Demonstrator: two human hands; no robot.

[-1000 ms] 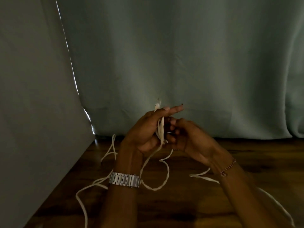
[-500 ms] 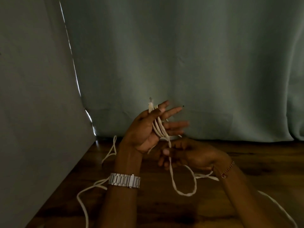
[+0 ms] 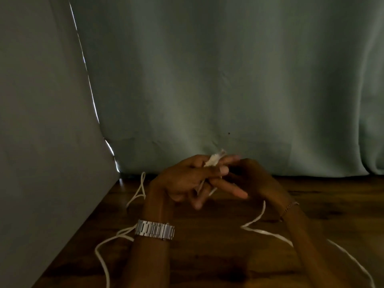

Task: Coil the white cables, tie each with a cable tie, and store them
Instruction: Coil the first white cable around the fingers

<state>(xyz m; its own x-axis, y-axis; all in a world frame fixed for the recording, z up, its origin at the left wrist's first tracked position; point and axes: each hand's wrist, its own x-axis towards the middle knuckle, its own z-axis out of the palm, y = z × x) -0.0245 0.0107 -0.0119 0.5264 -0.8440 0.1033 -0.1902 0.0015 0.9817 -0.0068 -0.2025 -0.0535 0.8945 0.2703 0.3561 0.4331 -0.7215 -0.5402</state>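
A thin white flat cable (image 3: 214, 162) is being wound into a small coil around the fingers of the left hand (image 3: 185, 179), which is being held up just above the dark brown wooden tabletop (image 3: 207, 256), in front of the pale grey-green curtain (image 3: 228, 80). The left hand is being used as a former: its fingers are being kept extended and only loosely bent, so that the turns are being carried across them, with the cable's end sticking up past the fingertips. The right hand (image 3: 255, 179) is being held just beside the left hand, its fingers meeting the coil, probably so that the next turn can be guided on; the motion blur leaves it unclear whether the strand is being pinched or merely touched. The uncoiled remainder (image 3: 268, 232) is being left slack on the tabletop below the right hand, running away toward the near right, presumably so that it can be drawn up freely. Another loose white length (image 3: 104, 248) is lying to the left of the left hand's silver metal watch (image 3: 154, 229), close to the grey wall panel (image 3: 41, 142). No cable tie is being shown, so coiling is judged to be the step in hand.
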